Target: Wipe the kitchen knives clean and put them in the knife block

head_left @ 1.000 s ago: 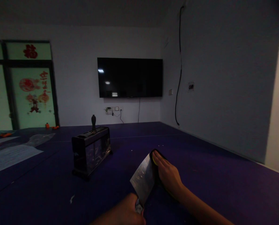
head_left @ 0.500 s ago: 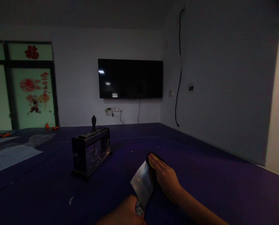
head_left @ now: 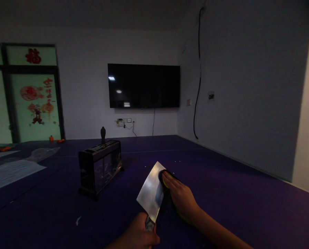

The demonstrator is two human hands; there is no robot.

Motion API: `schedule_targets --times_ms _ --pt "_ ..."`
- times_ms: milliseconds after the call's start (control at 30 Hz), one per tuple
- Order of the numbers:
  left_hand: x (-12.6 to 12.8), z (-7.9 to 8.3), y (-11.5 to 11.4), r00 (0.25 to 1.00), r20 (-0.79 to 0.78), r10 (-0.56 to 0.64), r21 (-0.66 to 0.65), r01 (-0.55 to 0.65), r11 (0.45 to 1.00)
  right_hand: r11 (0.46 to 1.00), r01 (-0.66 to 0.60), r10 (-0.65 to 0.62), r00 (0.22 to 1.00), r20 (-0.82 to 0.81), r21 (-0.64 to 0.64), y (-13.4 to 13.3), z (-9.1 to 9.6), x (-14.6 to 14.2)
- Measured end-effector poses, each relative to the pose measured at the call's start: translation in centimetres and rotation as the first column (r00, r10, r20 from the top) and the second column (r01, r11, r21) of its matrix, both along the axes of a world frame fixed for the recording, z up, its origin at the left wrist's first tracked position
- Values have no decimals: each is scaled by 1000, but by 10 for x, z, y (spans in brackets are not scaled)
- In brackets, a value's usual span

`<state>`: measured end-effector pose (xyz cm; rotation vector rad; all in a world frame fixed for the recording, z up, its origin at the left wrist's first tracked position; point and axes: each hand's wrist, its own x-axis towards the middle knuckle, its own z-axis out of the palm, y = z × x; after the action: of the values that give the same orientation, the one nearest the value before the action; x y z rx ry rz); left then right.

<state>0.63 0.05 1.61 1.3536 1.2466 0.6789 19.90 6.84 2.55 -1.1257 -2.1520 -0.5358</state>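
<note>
My left hand [head_left: 139,236] is closed round the handle of a cleaver [head_left: 150,192], low in the view, and the broad steel blade points up and away from me. My right hand [head_left: 180,197] lies on the blade's right face with its fingers together, pressing a dark cloth with a yellow patch [head_left: 165,177] against the metal. Most of the cloth is hidden under the hand. A black knife block [head_left: 100,167] with a clear front stands on the purple surface to the left, a dark handle [head_left: 103,134] sticking out of its top.
The purple surface [head_left: 234,186] runs back to the white walls. A dark TV [head_left: 144,85] hangs on the far wall above sockets and cables. Plastic sheets and papers [head_left: 11,169] lie at the left, before a glass door with red decorations.
The cleaver's blade has turned so more of its flat face shows and has shifted slightly left. My right hand with the cloth has slid a little left along the blade.
</note>
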Motion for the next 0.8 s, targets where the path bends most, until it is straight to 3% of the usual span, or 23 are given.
schedule_targets --times_ms 233,400,600,800 --pt "-5 -21 8 986 168 3 50 -11 999 1000 -31 30 999 29 5 1 -2 1" --pt "-6 -22 9 984 177 -10 46 2 999 999 -35 33 998 50 40 2 -6 3" --pt "-6 -13 6 992 105 -68 35 64 997 993 -72 71 997 8 95 0 -6 3" --pt "-5 1 1 983 -156 -92 60 102 993 989 -85 86 996 -5 117 -3 -3 1"
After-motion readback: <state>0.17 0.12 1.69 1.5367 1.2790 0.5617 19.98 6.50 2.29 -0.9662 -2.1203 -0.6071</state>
